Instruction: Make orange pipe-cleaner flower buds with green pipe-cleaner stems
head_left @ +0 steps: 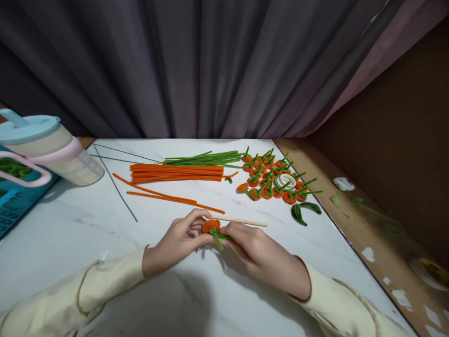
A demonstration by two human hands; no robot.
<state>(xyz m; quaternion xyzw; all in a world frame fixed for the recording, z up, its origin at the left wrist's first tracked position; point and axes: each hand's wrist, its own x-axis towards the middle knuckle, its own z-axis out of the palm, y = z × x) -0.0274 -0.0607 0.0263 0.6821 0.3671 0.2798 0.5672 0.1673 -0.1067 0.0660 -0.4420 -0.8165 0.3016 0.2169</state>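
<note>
Between my two hands, above the front middle of the white table, is a small orange pipe-cleaner pumpkin (211, 226) with green strands at its base. My left hand (189, 234) pinches the orange body between thumb and fingers. The fingers of my right hand (250, 243) are closed on the green pipe cleaner (219, 241) that sticks out of the pumpkin. Just behind the hands lies a thin wooden stick (242, 221). Its left end passes behind my fingers.
Orange pipe cleaners (177, 173) and green pipe cleaners (206, 158) lie in bundles behind. Several finished pumpkins (266, 192) cluster at the right with tape rolls (286, 181) and green leaf loops (299, 214). A lidded tumbler (70, 159) stands at the left. Dark wires (117, 187) lie nearby.
</note>
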